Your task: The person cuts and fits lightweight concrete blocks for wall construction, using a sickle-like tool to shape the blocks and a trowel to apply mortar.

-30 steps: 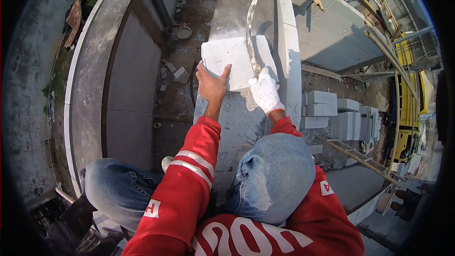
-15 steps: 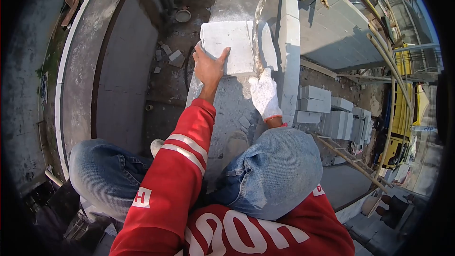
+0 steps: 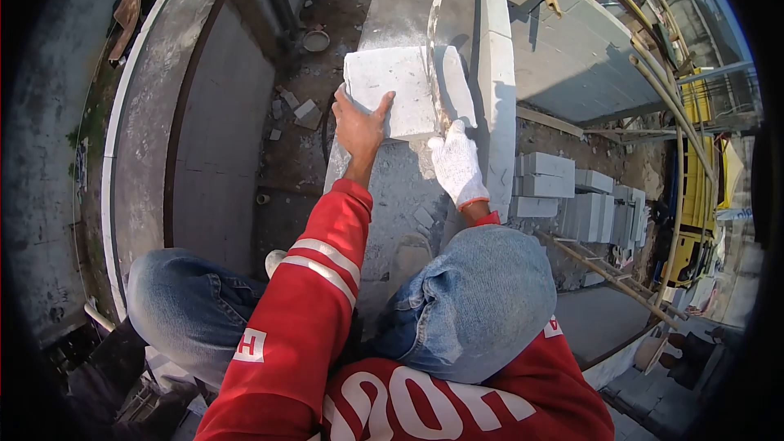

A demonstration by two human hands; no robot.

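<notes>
A white lightweight concrete block (image 3: 390, 86) lies on top of the grey wall (image 3: 400, 184) in front of me. My bare left hand (image 3: 359, 126) grips its near left corner, thumb on the upper face and fingers down the side. My right hand (image 3: 457, 162), in a white knit glove, is closed round the handle end of a long, dust-coated machete (image 3: 434, 57). The blade points away from me and runs along the block's right edge. Just right of the blade lies a thin cut-off slice (image 3: 457, 86) of the same white material.
A raised white block edge (image 3: 496, 73) borders the wall on the right. Below it on the ground stand stacked grey blocks (image 3: 545, 175) and bamboo poles (image 3: 661, 82). Rubble and a round pan (image 3: 315, 41) lie down on the left. My bent knees (image 3: 482, 302) flank the wall.
The machete's tip has shifted slightly left and lower. A dark gap beside the blade separates the slice more clearly from the block. My left hand keeps its hold.
</notes>
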